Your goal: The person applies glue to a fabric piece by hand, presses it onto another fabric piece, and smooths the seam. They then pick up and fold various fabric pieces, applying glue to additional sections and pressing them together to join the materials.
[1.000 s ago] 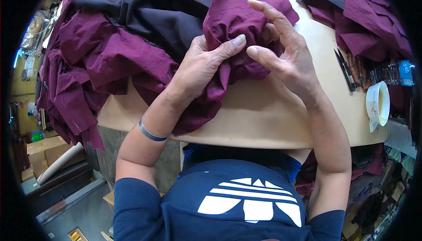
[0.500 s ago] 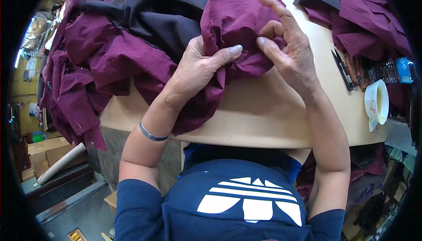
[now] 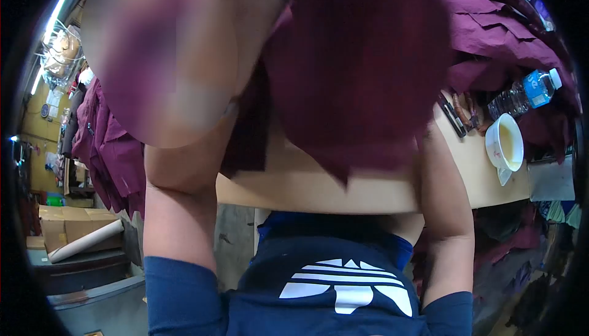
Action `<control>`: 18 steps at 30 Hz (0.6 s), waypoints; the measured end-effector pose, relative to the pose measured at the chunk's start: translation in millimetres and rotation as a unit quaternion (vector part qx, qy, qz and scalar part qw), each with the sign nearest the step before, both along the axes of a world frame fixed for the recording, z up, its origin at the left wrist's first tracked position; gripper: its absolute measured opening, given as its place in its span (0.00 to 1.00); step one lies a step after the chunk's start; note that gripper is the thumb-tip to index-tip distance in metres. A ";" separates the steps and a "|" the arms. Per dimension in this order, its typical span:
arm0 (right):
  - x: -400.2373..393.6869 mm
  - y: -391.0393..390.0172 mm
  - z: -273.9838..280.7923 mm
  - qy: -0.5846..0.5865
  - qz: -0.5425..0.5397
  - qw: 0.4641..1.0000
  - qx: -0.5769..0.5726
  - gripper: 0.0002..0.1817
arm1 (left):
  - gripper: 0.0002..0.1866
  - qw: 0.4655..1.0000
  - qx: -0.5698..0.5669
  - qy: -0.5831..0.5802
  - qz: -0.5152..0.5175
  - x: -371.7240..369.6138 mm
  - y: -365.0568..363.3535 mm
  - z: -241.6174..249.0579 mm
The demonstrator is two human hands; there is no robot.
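Observation:
A maroon piece of cloth (image 3: 362, 78) is held up close to the camera, blurred by motion, with a pointed lower corner hanging over the table. My left forearm (image 3: 184, 164) is raised beside the cloth's left side; its upper part is smeared and the fingers cannot be made out. The right forearm (image 3: 445, 183) reaches up behind the cloth, which hides my right hand. Darker maroon fabric (image 3: 248, 127) hangs between the left arm and the raised cloth.
On the right of the table (image 3: 307, 186) are a white bowl (image 3: 498, 149) with yellowish liquid, a plastic bottle (image 3: 527, 95), and dark snips (image 3: 453, 115). Maroon pieces (image 3: 491, 29) are stacked at the back right. More maroon cloth (image 3: 116, 152) hangs at the left edge.
The maroon cloth has been lifted toward the camera and now covers much of the view. Both arms have risen; the hands, visible before at the cloth, no longer show clearly.

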State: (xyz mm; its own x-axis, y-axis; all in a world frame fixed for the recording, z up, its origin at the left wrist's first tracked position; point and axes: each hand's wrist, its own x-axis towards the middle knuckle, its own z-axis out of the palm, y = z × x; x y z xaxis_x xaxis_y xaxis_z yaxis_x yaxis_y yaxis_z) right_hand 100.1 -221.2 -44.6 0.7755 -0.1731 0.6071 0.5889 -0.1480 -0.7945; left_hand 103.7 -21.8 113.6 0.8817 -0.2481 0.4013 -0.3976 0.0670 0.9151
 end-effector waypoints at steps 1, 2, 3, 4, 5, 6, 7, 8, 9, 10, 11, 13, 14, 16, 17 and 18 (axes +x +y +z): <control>-1.3 -4.5 2.1 0.023 -0.026 0.999 -0.005 0.43 | 0.11 1.000 0.011 -0.010 0.012 -0.2 12.1 3.9; -2.5 -9.0 4.2 0.047 -0.050 0.998 -0.010 0.44 | 0.11 0.999 0.025 -0.015 0.031 0.9 28.4 6.7; -3.9 -13.4 6.8 0.072 -0.073 0.995 -0.015 0.45 | 0.11 0.998 0.040 -0.019 0.054 1.7 46.1 8.0; 4.8 -19.9 -3.9 0.101 -0.084 0.991 -0.009 0.43 | 0.11 0.995 0.059 -0.020 0.082 3.6 68.5 8.8; 8.4 -21.9 -4.1 0.095 -0.138 0.985 -0.033 0.41 | 0.12 0.990 0.079 -0.018 0.117 6.0 91.8 9.1; 6.5 -20.7 -2.6 0.033 -0.094 0.995 0.029 0.40 | 0.12 0.983 0.102 -0.016 0.150 11.1 116.0 7.9; 7.0 -27.8 -1.9 0.190 -0.055 0.980 -0.019 0.41 | 0.12 0.975 0.123 -0.013 0.185 16.2 139.5 5.4; 7.0 -23.8 -3.3 0.142 -0.019 0.990 -0.007 0.43 | 0.12 0.965 0.147 -0.012 0.219 22.0 162.1 1.8; 6.7 -19.2 -3.6 0.096 0.021 0.995 0.005 0.46 | 0.13 0.953 0.167 -0.007 0.251 30.2 185.6 0.5; 6.4 -14.6 -3.8 0.051 0.065 0.996 0.017 0.50 | 0.13 0.940 0.194 -0.014 0.281 39.1 206.0 -3.9; 4.8 -10.3 -6.7 0.110 0.073 0.991 -0.038 0.46 | 0.14 0.925 0.224 -0.025 0.305 47.6 220.8 -8.2; -7.9 -0.7 2.3 0.245 0.107 0.956 -0.124 0.43 | 0.14 0.892 0.286 -0.063 0.345 65.8 239.3 -15.4; -6.7 2.6 -6.9 0.242 0.156 0.954 -0.084 0.43 | 0.15 0.874 0.316 -0.094 0.356 75.2 244.6 -18.0; -13.8 8.0 -2.1 0.248 0.213 0.943 -0.055 0.46 | 0.16 0.838 0.366 -0.188 0.358 90.0 237.2 -19.2; -16.5 11.3 0.7 0.256 0.235 0.937 -0.025 0.46 | 0.16 0.820 0.374 -0.264 0.343 89.5 217.2 -15.8; -19.4 14.8 3.3 0.265 0.255 0.930 0.005 0.45 | 0.16 0.796 0.383 -0.330 0.332 81.0 196.1 -12.7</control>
State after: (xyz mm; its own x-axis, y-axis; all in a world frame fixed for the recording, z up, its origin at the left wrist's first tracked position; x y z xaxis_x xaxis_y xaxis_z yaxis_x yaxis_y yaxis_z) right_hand 80.7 -206.4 -41.3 0.9479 0.2961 0.1175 0.1064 0.0534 -0.9929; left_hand 184.7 174.4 100.9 0.5807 -0.2099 0.7866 -0.5238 -0.8360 0.1636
